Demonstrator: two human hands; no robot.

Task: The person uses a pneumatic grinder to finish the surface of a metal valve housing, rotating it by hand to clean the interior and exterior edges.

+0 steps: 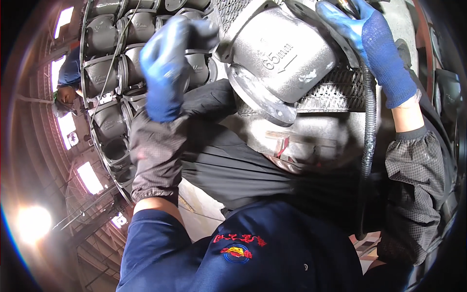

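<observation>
A large silver-grey cast metal valve body (292, 53) with flanged ends and raised markings lies tilted on a metal mesh surface (335, 90) in front of me. My right hand (372, 41), in a blue glove, is at its right, fingers closed around a hose-fed hand tool (346, 7) that is mostly cut off by the top edge. A dark ribbed hose (368, 131) runs down from beside this hand. My left hand (168, 65), also gloved in blue, is raised left of the casting, apart from it. Motion smears its fingers, so their grip is unclear.
Several similar grey flanged castings (102, 75) stand stacked in rows at the left, with a thin cable (113, 63) across them. Another person (68, 82) is beyond the stack at far left. My dark-trousered legs (228, 165) are below the mesh surface.
</observation>
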